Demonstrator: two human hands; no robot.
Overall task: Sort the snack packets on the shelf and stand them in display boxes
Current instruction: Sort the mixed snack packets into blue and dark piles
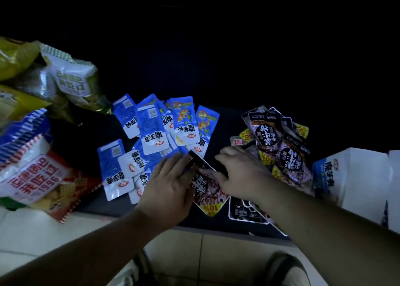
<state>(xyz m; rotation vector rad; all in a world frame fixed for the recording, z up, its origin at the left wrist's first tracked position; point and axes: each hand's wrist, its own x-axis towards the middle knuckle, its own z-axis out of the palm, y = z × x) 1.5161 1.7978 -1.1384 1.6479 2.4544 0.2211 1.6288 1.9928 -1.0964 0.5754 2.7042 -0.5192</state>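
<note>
With the right hand point(240, 175) pinching the dark packet point(205, 188) well left of the display box point(357, 177) and the left hand point(171, 184) flat against it, best steady both edges, then carry it upright to that box.

The one wide-angle view sits on the person's head and looks forward and steeply down, close over the dark shelf point(227, 123). Both forearms enter from the bottom edge, with the left hand point(168, 190) and right hand point(240, 175) near mid-frame. The packets point(151, 132) spread just beyond them, and pale floor point(179, 255) lies below.
</note>
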